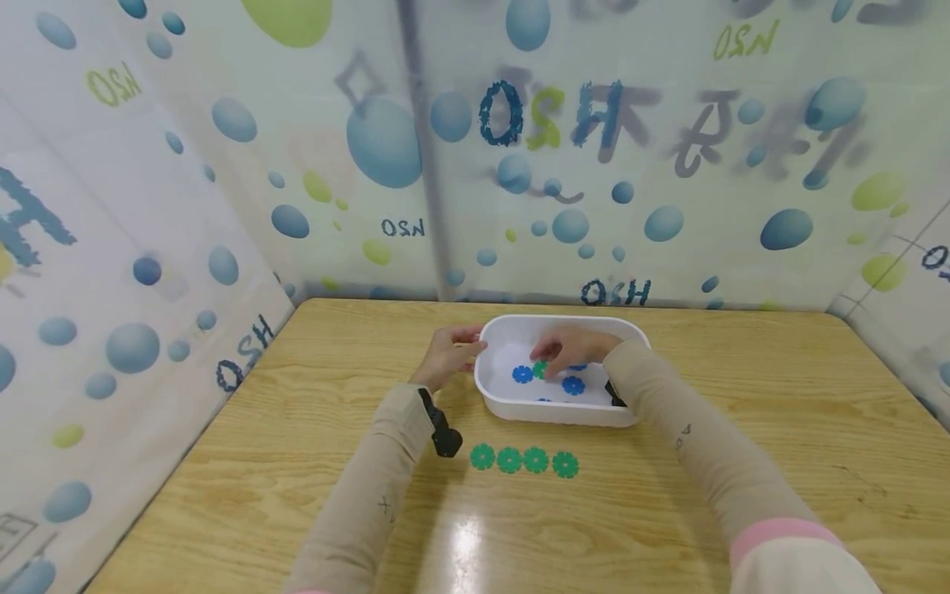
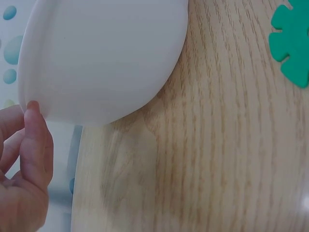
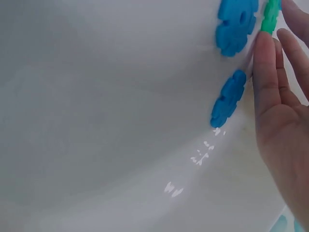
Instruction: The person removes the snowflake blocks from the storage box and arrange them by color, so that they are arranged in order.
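Note:
A white plastic tub (image 1: 512, 410) stands on the wooden table, with several blue notched discs (image 1: 573, 385) lying inside. At its left end my left hand (image 1: 445, 356) holds the rim between thumb and fingers; in the left wrist view a fingertip (image 2: 33, 105) rests right at the rim. My right hand (image 1: 575, 346) reaches down into the tub, thumb and finger at opposite edges of a green notched disc (image 1: 539, 369). In the right wrist view the thumb (image 3: 265, 53) touches this green disc (image 3: 270, 17), beside two blue discs (image 3: 228, 99).
In front of the tub several green notched discs (image 1: 509, 459) lie in a row on the wooden table (image 1: 297, 495). A curtain (image 1: 475, 198) printed with bubbles and letters hangs behind the table's far edge. Black wrist-camera straps (image 1: 444, 433) sit on both sleeves.

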A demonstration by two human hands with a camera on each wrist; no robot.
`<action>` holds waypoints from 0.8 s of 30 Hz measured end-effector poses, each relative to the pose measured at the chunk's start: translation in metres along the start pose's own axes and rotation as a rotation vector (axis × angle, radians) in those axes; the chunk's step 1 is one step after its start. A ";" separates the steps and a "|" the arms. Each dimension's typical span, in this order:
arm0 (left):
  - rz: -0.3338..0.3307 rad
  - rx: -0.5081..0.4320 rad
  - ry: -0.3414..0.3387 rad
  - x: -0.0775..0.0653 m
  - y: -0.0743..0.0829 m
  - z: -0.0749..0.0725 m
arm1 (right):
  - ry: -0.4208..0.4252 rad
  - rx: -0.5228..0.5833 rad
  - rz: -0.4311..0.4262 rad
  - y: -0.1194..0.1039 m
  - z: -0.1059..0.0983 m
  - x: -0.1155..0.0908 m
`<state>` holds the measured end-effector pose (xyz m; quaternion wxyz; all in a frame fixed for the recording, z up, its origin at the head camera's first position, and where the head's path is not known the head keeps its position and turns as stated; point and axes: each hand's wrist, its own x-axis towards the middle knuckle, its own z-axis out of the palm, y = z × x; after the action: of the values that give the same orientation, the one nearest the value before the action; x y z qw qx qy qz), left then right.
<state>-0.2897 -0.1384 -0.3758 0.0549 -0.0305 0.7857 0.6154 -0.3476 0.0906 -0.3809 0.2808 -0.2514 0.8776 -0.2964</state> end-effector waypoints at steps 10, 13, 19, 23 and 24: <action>-0.020 -0.009 -0.006 0.001 -0.001 0.000 | -0.008 -0.012 0.007 -0.004 0.004 0.002; -0.022 -0.007 -0.005 0.000 0.000 0.000 | 0.000 -0.020 0.007 -0.004 0.004 0.001; -0.024 0.000 -0.005 -0.002 0.001 0.001 | 0.008 -0.054 0.024 -0.005 0.006 0.000; -0.021 0.004 -0.003 -0.002 0.002 0.001 | 0.008 -0.097 0.033 -0.008 0.005 0.000; -0.019 0.007 -0.002 -0.002 0.003 0.001 | 0.008 -0.105 0.031 -0.009 0.005 0.000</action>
<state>-0.2875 -0.1373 -0.3732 0.0616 -0.0371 0.7875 0.6121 -0.3424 0.0827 -0.3785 0.2684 -0.2509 0.8968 -0.2467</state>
